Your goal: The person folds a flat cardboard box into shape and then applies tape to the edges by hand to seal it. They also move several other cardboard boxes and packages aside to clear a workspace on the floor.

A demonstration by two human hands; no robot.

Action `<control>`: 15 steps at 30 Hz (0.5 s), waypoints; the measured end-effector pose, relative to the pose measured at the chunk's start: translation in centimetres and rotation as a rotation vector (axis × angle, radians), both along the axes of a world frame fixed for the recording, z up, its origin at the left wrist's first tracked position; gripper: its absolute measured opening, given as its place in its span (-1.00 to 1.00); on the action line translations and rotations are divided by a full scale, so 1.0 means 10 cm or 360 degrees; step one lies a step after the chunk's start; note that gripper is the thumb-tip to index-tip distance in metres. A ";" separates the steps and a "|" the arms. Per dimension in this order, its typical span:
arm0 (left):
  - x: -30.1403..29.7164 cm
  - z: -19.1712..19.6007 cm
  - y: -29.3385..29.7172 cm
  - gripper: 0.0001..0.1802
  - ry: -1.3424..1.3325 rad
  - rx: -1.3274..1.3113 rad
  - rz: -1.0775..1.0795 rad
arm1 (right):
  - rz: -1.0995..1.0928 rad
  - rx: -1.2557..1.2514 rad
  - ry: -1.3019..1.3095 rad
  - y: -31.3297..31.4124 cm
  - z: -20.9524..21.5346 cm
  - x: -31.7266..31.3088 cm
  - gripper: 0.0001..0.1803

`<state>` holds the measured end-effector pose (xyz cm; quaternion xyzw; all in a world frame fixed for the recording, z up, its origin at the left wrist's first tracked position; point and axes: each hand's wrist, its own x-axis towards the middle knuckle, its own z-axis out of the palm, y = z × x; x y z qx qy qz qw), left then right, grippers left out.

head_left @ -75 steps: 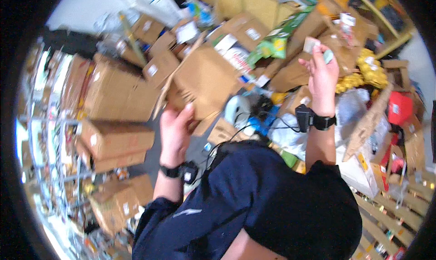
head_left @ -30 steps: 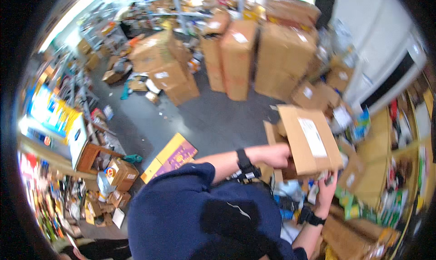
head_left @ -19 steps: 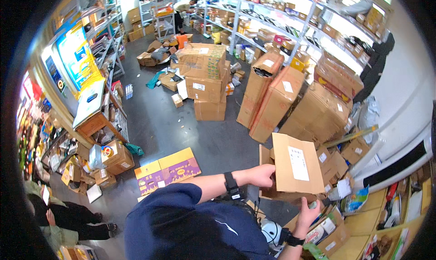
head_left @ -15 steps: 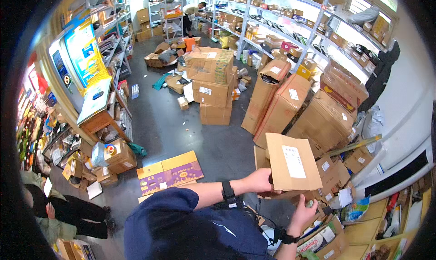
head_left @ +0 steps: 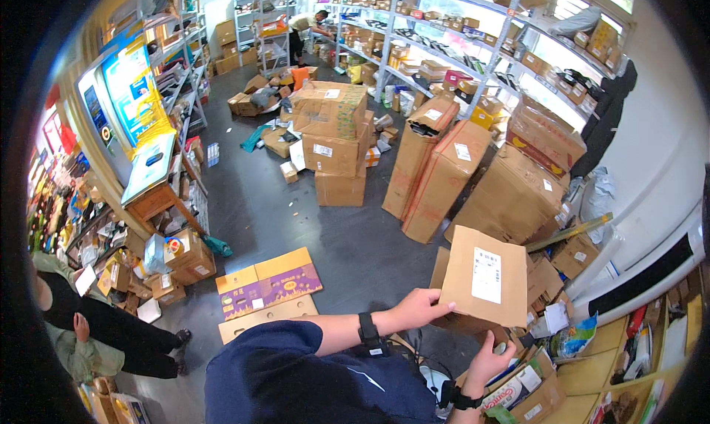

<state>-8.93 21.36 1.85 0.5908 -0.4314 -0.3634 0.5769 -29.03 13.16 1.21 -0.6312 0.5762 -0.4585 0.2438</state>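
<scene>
A brown cardboard box (head_left: pixel 464 263) with a white printed label (head_left: pixel 486 276) is held up in front of me at the right. My left hand (head_left: pixel 423 308) grips its lower left edge, thumb lying on the labelled face and the other fingers out of sight. Behind the left side, another cardboard panel sticks out. Just below the box's near edge is my right hand (head_left: pixel 488 363), its fingers curled round a small grey-green thing (head_left: pixel 501 348) too small to name. Its fingertips come up close to the box; whether they touch it I cannot tell.
Tall cartons (head_left: pixel 447 180) lean together ahead on the right, and stacked cartons (head_left: pixel 340 143) stand mid-floor. Flattened purple-and-yellow cardboard (head_left: pixel 270 285) lies on the floor. An open carton (head_left: pixel 529 398) sits below my right hand. A person (head_left: pixel 111 335) stands at the left; another (head_left: pixel 302 35) bends by the far shelves.
The box has tilted, and its labelled face has come slightly lower and to the right. My left thumb now shows on that face. The whole view has shifted a little.
</scene>
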 end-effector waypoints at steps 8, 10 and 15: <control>0.18 -0.13 -0.26 -0.38 0.0657 0.0026 -0.0715 | 0.0143 -0.0583 0.0127 0.02 -0.37 -0.41 -0.70; 0.17 -0.09 -0.25 -0.31 0.0592 -0.0066 -0.0663 | 0.0122 -0.0531 0.0068 0.08 -0.23 -0.40 -0.76; 0.32 0.08 -0.21 -0.28 0.0333 -0.0187 -0.0749 | 0.0726 0.0298 -0.0081 -0.14 -0.29 -0.73 -0.66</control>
